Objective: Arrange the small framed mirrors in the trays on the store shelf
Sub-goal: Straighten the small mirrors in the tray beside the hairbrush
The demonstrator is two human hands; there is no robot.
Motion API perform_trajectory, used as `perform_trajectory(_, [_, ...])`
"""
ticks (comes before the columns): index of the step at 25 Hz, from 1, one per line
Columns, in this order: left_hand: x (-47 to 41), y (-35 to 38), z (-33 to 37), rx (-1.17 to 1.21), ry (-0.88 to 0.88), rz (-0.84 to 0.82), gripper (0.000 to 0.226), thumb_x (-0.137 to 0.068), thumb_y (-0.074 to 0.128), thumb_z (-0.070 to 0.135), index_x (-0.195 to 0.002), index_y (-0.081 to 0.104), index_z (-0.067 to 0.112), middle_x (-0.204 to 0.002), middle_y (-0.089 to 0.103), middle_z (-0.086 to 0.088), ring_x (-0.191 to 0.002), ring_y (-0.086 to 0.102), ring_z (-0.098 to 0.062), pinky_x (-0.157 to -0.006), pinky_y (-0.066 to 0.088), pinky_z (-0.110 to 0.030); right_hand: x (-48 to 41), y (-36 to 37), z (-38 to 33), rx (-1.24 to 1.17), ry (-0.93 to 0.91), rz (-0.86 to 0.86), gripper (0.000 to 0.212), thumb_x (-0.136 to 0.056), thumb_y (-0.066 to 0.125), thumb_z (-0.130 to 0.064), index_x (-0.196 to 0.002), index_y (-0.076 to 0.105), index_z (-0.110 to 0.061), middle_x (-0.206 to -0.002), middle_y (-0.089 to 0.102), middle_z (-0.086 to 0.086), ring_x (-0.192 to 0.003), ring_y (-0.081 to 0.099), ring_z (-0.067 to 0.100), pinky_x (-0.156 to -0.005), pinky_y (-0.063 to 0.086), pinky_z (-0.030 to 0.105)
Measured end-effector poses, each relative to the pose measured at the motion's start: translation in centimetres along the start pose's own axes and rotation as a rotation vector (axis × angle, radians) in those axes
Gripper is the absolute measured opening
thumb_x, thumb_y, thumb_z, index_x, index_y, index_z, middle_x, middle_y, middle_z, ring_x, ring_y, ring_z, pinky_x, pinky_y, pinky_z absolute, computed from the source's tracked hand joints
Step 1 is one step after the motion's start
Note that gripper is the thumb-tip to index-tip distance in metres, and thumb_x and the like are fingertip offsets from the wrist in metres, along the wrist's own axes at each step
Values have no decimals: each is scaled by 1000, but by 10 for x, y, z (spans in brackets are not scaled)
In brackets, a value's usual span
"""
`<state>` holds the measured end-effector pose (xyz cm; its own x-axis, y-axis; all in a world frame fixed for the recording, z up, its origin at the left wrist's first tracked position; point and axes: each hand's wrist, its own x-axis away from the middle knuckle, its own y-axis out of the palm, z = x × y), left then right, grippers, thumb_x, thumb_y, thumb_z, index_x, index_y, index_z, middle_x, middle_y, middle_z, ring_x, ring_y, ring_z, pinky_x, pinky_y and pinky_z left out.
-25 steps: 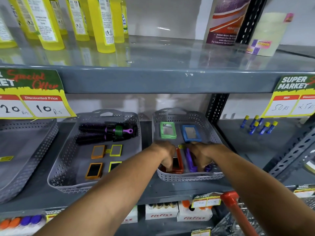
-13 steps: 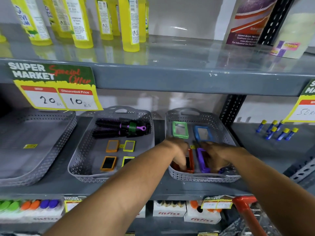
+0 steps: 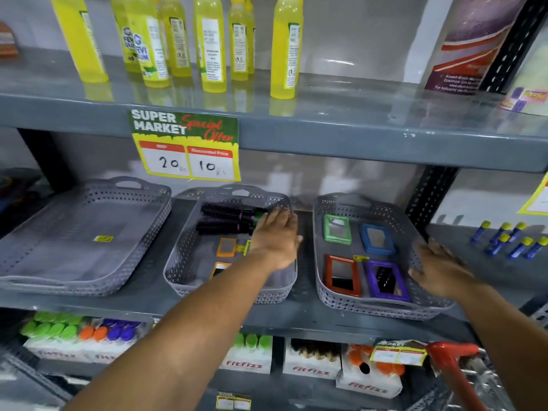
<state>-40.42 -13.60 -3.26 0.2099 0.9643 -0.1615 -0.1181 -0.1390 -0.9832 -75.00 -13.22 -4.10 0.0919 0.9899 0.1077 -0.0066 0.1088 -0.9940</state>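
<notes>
The left hand [image 3: 274, 240], spread and empty, covers small mirrors in the middle tray [image 3: 181, 262], black brushes [image 3: 225, 218] at its 10 o'clock; the right hand [image 3: 439, 269], open, rests at the right tray [image 3: 321, 280]'s 3 o'clock rim.

Both hands have left the red mirror [image 3: 342, 275] and purple mirror [image 3: 387, 280] (now lying flat).

Your mid shelf [image 3: 296, 317] holds 3 grey perforated plastic trays in a row. Left tray [image 3: 89, 232]: just a small yellow sticker [image 3: 103, 238]. Centre tray [image 3: 189, 262]: black-and-purple round hairbrushes [image 3: 225, 218] at far end, small orange-framed mirrors [image 3: 226, 247] nearer, w/ your left hand [image 3: 275, 241] over its right side. Right tray [image 3: 332, 292]: green-framed mirror [image 3: 337, 229] far left, blue-framed mirror [image 3: 377, 239] far right, red-framed mirror [image 3: 342, 275] near left, purple-framed mirror [image 3: 387, 280] near right. Your right hand [image 3: 441, 268] is at that tray's right rim.
</notes>
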Motion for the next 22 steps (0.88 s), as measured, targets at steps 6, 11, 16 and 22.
perform_trajectory(6, [38, -32, -102, 45, -99, -275, 17, -79, 62, 21, -89, 68, 8, -97, 71, -16, -84, 65, -29, -71, 52, -30, 15, -12, -41, -25, -92, 31, 80, -89, 56, -50, -153, 24, -15, -157, 32, 14, -145, 27, 31, -114, 32, 45])
perform_trajectory(11, [71, -34, -129, 13, -76, -539, 51, -79, 73, 16, -128, 59, 13, -128, 63, -7, -110, 60, -24, -83, 45, -28, 40, -30, -123, -54, -271, 31, 68, -94, 55, -46, -153, 29, -23, -159, 29, 11, -144, 29, 31, -116, 30, 43])
perform_trajectory(16, [78, -34, -118, -83, 13, -492, 18, -81, 58, -2, -95, 63, 8, -103, 66, -20, -91, 63, -33, -69, 47, -35, 63, -42, -211, -100, -522, 46, 63, -94, 60, -40, -150, 38, -21, -156, 36, 4, -143, 32, 24, -119, 25, 40])
perform_trajectory(22, [74, -34, -116, -116, -10, -521, 20, -84, 57, 4, -103, 64, 5, -98, 64, -19, -86, 63, -32, -65, 44, -33, 63, -32, -268, -64, -551, -117, 58, -92, 65, -28, -145, 43, -23, -143, 54, 8, -123, 54, 29, -104, 45, 41])
